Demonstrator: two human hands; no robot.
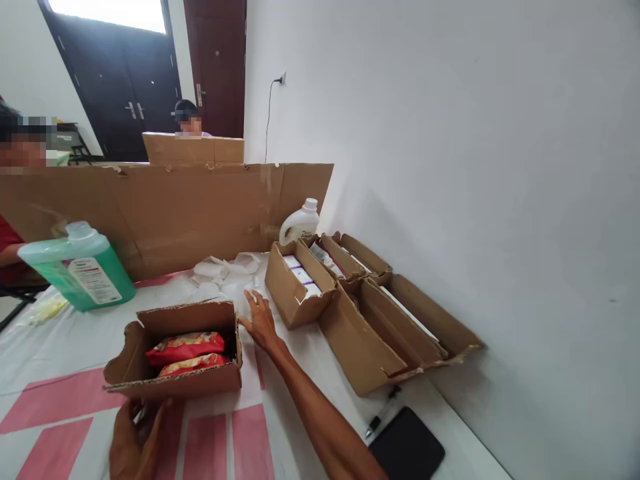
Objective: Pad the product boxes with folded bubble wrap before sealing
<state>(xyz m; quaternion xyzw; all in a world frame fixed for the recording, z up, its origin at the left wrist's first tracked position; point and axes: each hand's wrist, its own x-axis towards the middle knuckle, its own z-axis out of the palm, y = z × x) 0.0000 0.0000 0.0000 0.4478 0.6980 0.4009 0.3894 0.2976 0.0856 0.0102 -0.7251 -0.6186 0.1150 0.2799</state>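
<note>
An open cardboard box [200, 385] sits in front of me with two red snack packets [186, 347] inside. My left hand [136, 440] rests against its near wall, fingers spread, holding nothing. My right hand [260, 321] reaches past the box's right side, palm down and fingers apart on the table, just short of crumpled clear plastic [225, 272]. A second open box [295, 293] with white cartons stands to the right of that hand.
A green liquid jug [80, 268] stands at the left, a white bottle [300, 223] at the back. A cardboard screen [165, 213] walls the table's far side, with two people behind it. More open boxes [380, 333], a pen [380, 417] and a black tablet [407, 448] lie along the wall.
</note>
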